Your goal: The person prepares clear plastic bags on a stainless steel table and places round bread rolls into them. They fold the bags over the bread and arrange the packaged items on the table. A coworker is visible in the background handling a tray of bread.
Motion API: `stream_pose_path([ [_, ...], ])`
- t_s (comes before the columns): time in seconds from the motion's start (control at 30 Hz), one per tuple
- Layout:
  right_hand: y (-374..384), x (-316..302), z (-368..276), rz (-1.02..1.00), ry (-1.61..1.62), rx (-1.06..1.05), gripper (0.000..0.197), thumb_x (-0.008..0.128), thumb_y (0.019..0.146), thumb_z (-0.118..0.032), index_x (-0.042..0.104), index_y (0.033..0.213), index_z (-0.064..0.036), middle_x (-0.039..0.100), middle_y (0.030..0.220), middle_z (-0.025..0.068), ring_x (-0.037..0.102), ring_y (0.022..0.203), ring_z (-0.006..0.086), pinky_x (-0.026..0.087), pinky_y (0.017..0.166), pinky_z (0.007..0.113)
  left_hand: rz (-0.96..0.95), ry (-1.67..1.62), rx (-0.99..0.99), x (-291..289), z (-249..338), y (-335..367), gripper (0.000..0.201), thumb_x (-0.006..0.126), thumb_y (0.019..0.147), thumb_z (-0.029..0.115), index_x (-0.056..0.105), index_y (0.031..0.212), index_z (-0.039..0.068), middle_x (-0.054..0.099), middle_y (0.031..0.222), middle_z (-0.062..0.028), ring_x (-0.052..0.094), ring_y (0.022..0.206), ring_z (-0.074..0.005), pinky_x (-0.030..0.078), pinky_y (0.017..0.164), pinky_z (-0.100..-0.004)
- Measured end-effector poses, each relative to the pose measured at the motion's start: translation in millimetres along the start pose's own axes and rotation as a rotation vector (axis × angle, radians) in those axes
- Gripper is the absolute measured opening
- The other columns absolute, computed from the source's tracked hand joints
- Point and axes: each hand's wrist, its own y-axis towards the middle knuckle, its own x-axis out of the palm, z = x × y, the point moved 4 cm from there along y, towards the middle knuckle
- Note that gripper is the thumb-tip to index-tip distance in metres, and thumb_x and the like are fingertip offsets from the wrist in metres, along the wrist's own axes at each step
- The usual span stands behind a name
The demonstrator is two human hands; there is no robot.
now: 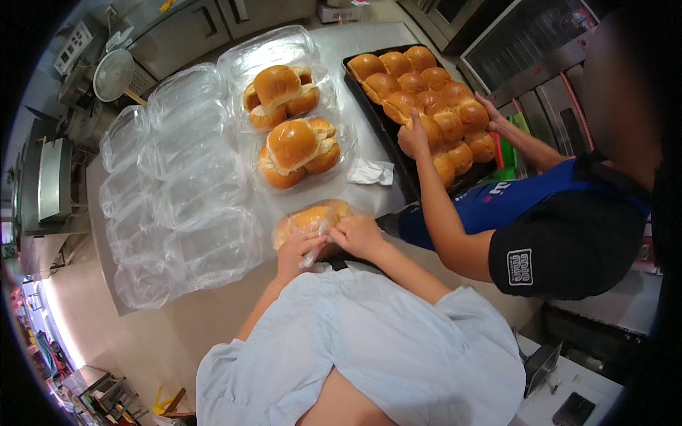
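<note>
Close to my body, at the table's near edge, is a clear plastic bag (288, 221) with golden bread rolls (312, 215) inside. My left hand (297, 254) is closed on the gathered plastic at the bag's near end. Beside it, my right hand (357, 238) pinches the same bunched plastic. Just beyond lie two open clear bags with rolls stacked in them: a nearer stack (294, 147) and a farther stack (276, 88). A crumpled white paper (370, 172) rests to the right of the nearer stack.
A co-worker's hands (414, 136) hold rolls over a black baking tray (398, 160) full of rolls, at the right. Several clear plastic bags with trays (206, 177) cover the left of the metal table (362, 131). A strainer (114, 76) stands beyond the far left.
</note>
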Motion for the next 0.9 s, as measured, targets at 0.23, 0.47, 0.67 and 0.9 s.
stream_pose_path([
  [0.23,-0.2,-9.8,-18.9,-0.214,0.091,0.219,0.026,0.064,0.086,-0.029,0.069,0.078,-0.0050,0.068,0.079,0.0155,0.065,0.076,0.0341,0.051,0.066,0.045,-0.159,-0.086,-0.435,-7.6,7.8,11.0,0.021,0.071,0.071,0.005,0.072,0.091,0.013,0.065,0.083,-0.0057,0.063,0.082,-0.0246,0.051,0.070,-0.0342],
  [0.47,18.7,-8.7,-23.7,-0.191,0.542,0.148,0.022,0.055,0.091,-0.010,0.063,0.108,0.0005,0.069,0.102,0.0173,0.066,0.097,0.0306,0.051,0.086,0.037,-0.067,0.404,0.179,-10.5,40.8,38.6,0.012,0.068,0.073,0.015,0.062,0.083,0.012,0.061,0.080,-0.0044,0.062,0.079,-0.0249,0.050,0.065,-0.0378],
  [0.67,22.5,3.3,-17.7,-0.235,0.521,0.148,0.020,0.054,0.093,-0.010,0.065,0.107,-0.0009,0.069,0.102,0.0167,0.066,0.095,0.0302,0.050,0.084,0.037,0.001,0.342,0.102,-11.8,26.3,32.0,0.013,0.067,0.077,0.014,0.065,0.089,0.012,0.063,0.083,-0.0052,0.064,0.072,-0.0261,0.050,0.059,-0.0379],
  [0.9,27.0,-9.4,-26.7,-0.224,0.342,-0.022,0.017,0.058,0.088,-0.010,0.065,0.100,0.0005,0.068,0.095,0.0188,0.064,0.090,0.0361,0.051,0.080,0.040,0.060,0.060,-0.174,-19.9,16.5,27.9,0.009,0.066,0.084,0.014,0.070,0.092,0.011,0.068,0.090,-0.0063,0.066,0.078,-0.0264,0.051,0.067,-0.0361],
])
